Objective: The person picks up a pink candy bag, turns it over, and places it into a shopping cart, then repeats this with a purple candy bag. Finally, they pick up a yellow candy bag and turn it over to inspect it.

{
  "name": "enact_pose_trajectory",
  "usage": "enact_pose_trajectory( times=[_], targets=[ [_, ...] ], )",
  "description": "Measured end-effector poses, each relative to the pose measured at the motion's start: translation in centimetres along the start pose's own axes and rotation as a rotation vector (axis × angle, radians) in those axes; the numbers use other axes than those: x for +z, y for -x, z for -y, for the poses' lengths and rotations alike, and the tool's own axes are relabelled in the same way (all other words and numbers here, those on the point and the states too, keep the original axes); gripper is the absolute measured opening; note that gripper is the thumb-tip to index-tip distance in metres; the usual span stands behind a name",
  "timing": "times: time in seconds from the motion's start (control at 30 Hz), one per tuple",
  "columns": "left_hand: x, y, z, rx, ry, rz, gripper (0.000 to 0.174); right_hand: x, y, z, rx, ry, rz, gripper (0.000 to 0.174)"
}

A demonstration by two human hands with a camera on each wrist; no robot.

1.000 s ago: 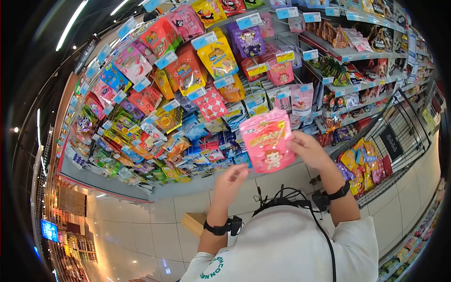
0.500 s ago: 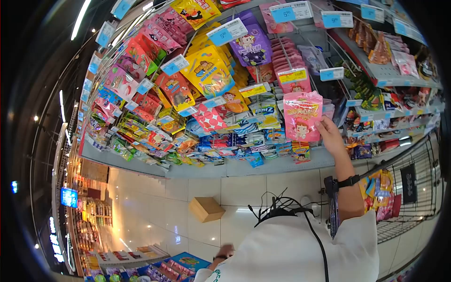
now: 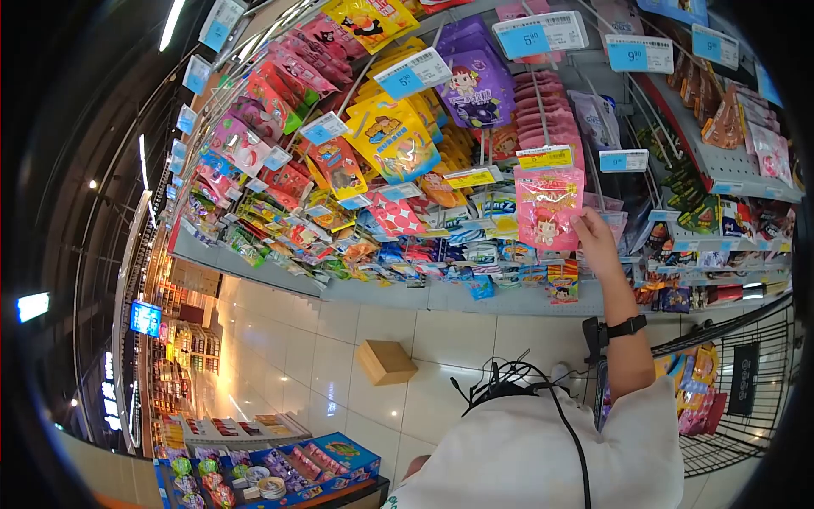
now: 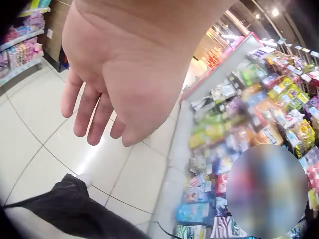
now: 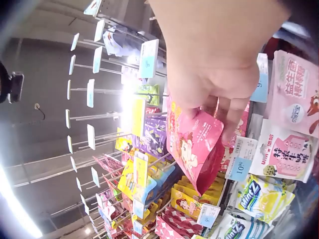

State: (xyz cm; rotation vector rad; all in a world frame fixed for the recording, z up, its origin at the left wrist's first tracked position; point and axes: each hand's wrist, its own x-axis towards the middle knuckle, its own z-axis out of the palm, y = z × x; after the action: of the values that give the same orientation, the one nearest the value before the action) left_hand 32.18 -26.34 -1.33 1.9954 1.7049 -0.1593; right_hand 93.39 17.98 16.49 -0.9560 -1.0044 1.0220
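My right hand (image 3: 600,244) pinches a pink candy pouch (image 3: 543,212) by its right edge, fingers bent over it. In the head view the pouch hangs upright just below a yellow price tag (image 3: 544,159), in front of a row of similar pink pouches (image 3: 547,106) on a rack hook. The right wrist view shows the held pouch (image 5: 192,142) from the side, its lower end bulging. Down by the body, my left hand (image 4: 122,74) holds nothing, its fingers hanging loosely above the tiled floor; the head view catches only a sliver of it.
Purple pouches (image 3: 475,89) and yellow pouches (image 3: 392,136) hang to the left on neighbouring hooks. A shopping cart (image 3: 746,424) with candy bags stands at the right. On the floor sit a cardboard box (image 3: 386,362) and, at lower left, a blue display bin (image 3: 360,458).
My right hand has carried the pink pouch up and forward from in front of my body to the rack hook. The left hand has dropped back to my side.
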Motion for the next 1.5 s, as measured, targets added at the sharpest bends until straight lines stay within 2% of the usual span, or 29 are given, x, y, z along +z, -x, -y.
enact_pose_trajectory(
  times=[0.03,0.1,0.17,0.27,0.4,0.47,0.53,0.6,0.73,0.8,0.87,1.0,1.1,1.17,1.2,1.23,1.27,1.33,1.4,1.43,1.5],
  targets=[
    [0.4,0.1,-0.3,-0.006,0.031,-0.046,0.027,-0.1,0.1,0.3,-0.004,0.001,0.003,0.013],
    [0.0,-0.9,-1.4,-0.011,0.062,-0.091,0.027,-0.1,0.8,1.5,0.161,-0.029,-0.021,0.013],
    [-2.5,-3.4,-3.4,-0.667,0.710,0.028,0.028,-0.2,1.1,1.1,0.184,-0.089,-0.023,0.013],
    [-3.3,-3.9,-3.7,-0.674,0.628,0.104,0.030,-0.3,1.4,1.2,0.217,-0.155,-0.029,0.012],
    [-2.8,-1.5,-4.0,-0.583,0.664,0.172,0.037,-0.7,0.4,0.2,0.185,-0.105,-0.045,0.011],
    [-0.3,-0.6,-1.9,-0.232,0.048,0.199,0.045,-0.8,-0.6,0.2,0.148,-0.082,-0.052,0.011],
    [0.2,-1.1,-1.6,-0.228,0.046,0.234,0.045,-1.3,-2.0,-0.6,0.111,-0.058,-0.057,0.011],
    [0.8,-1.4,-1.5,-0.229,0.045,0.293,0.046,-2.3,-3.7,-2.5,-0.045,0.109,-0.048,0.011],
    [1.9,-1.0,-1.7,-0.246,0.050,0.403,0.048,-3.4,-5.8,-2.5,-0.030,0.207,-0.057,0.014],
    [2.2,-0.7,-1.9,-0.250,0.050,0.462,0.049,-3.8,-6.5,-2.7,-0.078,0.467,-0.160,0.016],
    [2.4,-0.6,-2.3,-0.249,0.049,0.524,0.050,-3.3,-6.5,-1.0,-0.104,0.510,-0.188,0.016],
    [1.8,-0.6,-3.5,-0.221,0.043,0.445,0.049,-3.5,-7.3,-1.1,-0.176,0.488,-0.267,0.020],
    [0.6,-1.1,-4.5,-0.216,0.058,0.411,0.048,-3.8,-8.0,-1.6,-0.145,0.580,-0.322,0.024],
    [0.1,-1.3,-4.4,-0.033,0.024,0.252,0.039,-4.1,-7.9,-1.0,-0.122,0.635,-0.296,0.026],
    [-0.4,-1.3,-3.9,-0.024,0.015,0.260,0.039,-4.4,-7.7,-0.7,-0.103,0.689,-0.255,0.028],
    [-1.3,-1.9,-3.6,-0.038,0.036,0.248,0.039,-4.6,-7.1,-0.6,-0.210,0.772,-0.324,0.025],
    [-1.9,-2.4,-3.6,-0.051,0.058,0.237,0.038,-5.1,-6.3,-0.2,-0.199,0.779,-0.338,0.025],
    [-3.2,-3.4,-3.7,-0.072,0.103,0.234,0.037,-6.4,-3.9,1.0,-0.426,0.702,-0.395,0.021],
    [-4.3,-5.0,-4.0,-0.066,0.144,0.293,0.037,-7.9,0.6,2.5,-0.362,0.677,-0.457,0.015],
    [-4.8,-6.1,-4.8,-0.060,0.162,0.339,0.036,-9.1,3.3,2.6,-0.288,0.560,-0.474,0.013],
    [-5.9,-9.1,-6.7,-0.051,0.188,0.434,0.035,-13.2,8.9,1.1,-0.221,0.438,-0.580,0.010]
  ],
)
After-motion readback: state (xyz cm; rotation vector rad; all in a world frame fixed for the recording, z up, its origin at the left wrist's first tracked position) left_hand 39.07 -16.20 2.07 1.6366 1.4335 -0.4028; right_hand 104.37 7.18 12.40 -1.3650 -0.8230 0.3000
